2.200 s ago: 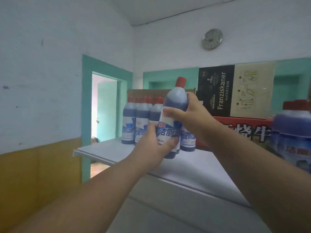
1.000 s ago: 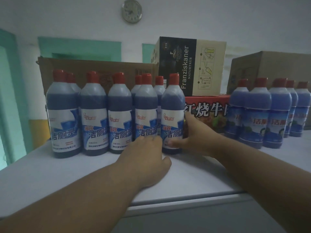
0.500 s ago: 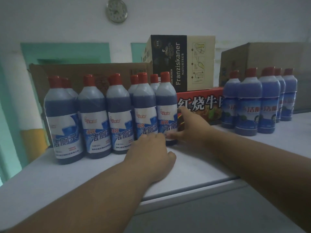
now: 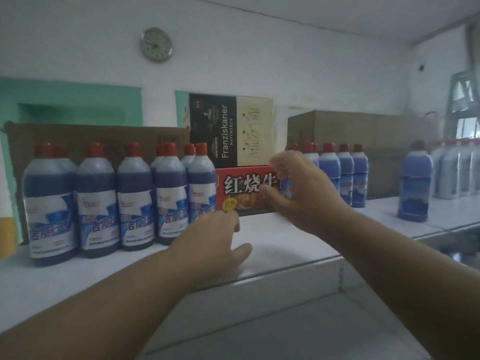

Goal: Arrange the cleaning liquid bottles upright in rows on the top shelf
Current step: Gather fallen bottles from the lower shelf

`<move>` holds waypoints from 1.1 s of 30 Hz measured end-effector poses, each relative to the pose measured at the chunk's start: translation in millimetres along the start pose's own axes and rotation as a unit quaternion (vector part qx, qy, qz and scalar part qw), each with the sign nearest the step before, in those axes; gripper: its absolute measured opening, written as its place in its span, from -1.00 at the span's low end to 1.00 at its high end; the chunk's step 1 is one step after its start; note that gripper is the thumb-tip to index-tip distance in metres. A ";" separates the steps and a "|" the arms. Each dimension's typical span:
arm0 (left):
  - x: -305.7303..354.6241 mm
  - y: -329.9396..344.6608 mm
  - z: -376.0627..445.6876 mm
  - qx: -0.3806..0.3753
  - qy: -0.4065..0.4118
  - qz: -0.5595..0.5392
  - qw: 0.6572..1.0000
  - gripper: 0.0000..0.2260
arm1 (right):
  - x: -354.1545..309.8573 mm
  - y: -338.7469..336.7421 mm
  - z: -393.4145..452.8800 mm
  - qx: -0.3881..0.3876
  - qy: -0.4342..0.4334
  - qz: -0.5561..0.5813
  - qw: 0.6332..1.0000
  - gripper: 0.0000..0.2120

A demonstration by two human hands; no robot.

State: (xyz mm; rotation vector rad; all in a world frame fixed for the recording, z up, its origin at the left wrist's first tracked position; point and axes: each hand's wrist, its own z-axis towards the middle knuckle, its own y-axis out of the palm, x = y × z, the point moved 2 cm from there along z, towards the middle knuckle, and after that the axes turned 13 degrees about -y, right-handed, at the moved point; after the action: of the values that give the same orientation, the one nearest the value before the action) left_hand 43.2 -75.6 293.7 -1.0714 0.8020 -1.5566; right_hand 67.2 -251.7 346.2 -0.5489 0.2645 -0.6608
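Both hands have come off the rightmost bottle of the left group since half a second ago; the view has swung right as well. Right hand (image 4: 306, 193) now hangs in the air in front of the red printed carton (image 4: 246, 189), fingers and thumb loosely curved, wide apart, gripping nothing. It partly hides the nearest bottle of the middle cluster. Left hand (image 4: 211, 242) sits low over the white shelf top (image 4: 285, 245), fingers relaxed, thumb out, holding nothing. Whether its fingertips touch the last bottle's base I can't tell.

Task items: left group of dark-blue plastic bottles with red caps and blue-white labels (image 4: 135, 196), upright, in two ranks, front rank neat, standing on the shelf against a flat brown cardboard box (image 4: 85, 136). Middle cluster of blue red-capped bottles (image 4: 345, 175), upright, right of the red carton. Single blue bottle (image 4: 415, 183) stands alone further right, well apart from both groups. Pale bottles at far right edge, too blurred to identify.

Behind: black-and-cream Franziskaner box (image 4: 228, 129) on top of the red carton, second brown carton (image 4: 363, 131) behind the middle cluster, round wall clock (image 4: 156, 45).

Step, as I read it: placement into the left rows finished, right hand going for the next bottle from the middle cluster. Next move calls for a full wrap round a bottle body, straight lift clear of neighbours, carry left past the carton, set down flush at the row end.
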 end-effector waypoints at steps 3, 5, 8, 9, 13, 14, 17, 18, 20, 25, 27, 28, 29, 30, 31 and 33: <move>64.1 2.0 3.4 0.017 0.054 -0.003 0.998 -0.71 | 22.3 -59.0 -21.6 0.006 -0.007 -0.042 0.999 -0.62; 115.5 9.4 4.0 0.025 0.087 -0.016 0.996 -0.73 | 44.9 -102.4 -42.9 0.014 -0.006 -0.077 0.997 -0.64; 199.4 31.8 3.5 0.019 0.120 -0.058 0.991 -0.74 | 87.6 -170.9 -82.8 0.023 -0.010 -0.126 0.992 -0.67; 229.2 41.8 3.8 0.013 0.132 -0.066 0.989 -0.73 | 103.7 -193.6 -97.5 0.024 -0.009 -0.141 0.990 -0.67; 349.7 83.2 4.5 -0.006 0.174 -0.100 0.980 -0.73 | 167.2 -278.7 -159.4 0.026 0.026 -0.171 0.985 -0.66; 377.9 93.6 4.7 -0.007 0.184 -0.111 0.976 -0.74 | 181.4 -297.1 -174.9 0.025 0.040 -0.181 0.982 -0.65; 451.7 128.2 5.1 -0.023 0.215 -0.129 0.968 -0.73 | 221.1 -340.4 -213.8 0.009 0.076 -0.193 0.978 -0.66; 472.2 140.9 6.1 -0.029 0.221 -0.134 0.966 -0.74 | 234.1 -351.1 -223.8 0.001 0.089 -0.196 0.977 -0.66; 507.8 166.9 10.1 -0.045 0.224 -0.142 0.963 -0.73 | 261.4 -368.5 -242.3 -0.007 0.110 -0.210 0.971 -0.64; 569.6 233.2 31.0 -0.092 0.234 -0.138 0.958 -0.78 | 335.3 -378.1 -284.7 0.014 0.159 -0.188 0.969 -0.63; 585.5 251.0 43.9 -0.094 0.245 -0.131 0.956 -0.77 | 363.3 -371.2 -290.6 0.027 0.166 -0.170 0.971 -0.65; 591.4 255.8 51.9 -0.090 0.251 -0.130 0.955 -0.78 | 375.9 -366.7 -288.8 0.028 0.161 -0.169 0.972 -0.66; 595.3 257.5 60.9 -0.085 0.252 -0.133 0.955 -0.79 | 386.9 -361.5 -284.3 0.025 0.155 -0.168 0.973 -0.66; 597.6 256.9 70.5 -0.080 0.249 -0.139 0.955 -0.79 | 395.5 -356.3 -278.0 0.024 0.151 -0.162 0.975 -0.67; 599.1 255.3 80.5 -0.070 0.243 -0.146 0.956 -0.79 | 403.4 -351.2 -270.9 0.026 0.146 -0.151 0.977 -0.67; 601.8 250.7 101.1 -0.040 0.234 -0.154 0.959 -0.77 | 420.6 -343.0 -255.9 0.035 0.128 -0.131 0.982 -0.68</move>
State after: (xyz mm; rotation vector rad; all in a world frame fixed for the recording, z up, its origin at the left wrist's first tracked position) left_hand 191.3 -716.8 247.5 -0.9261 1.0581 -2.1048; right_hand 111.9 -848.3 301.0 -0.4347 0.4137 -0.9959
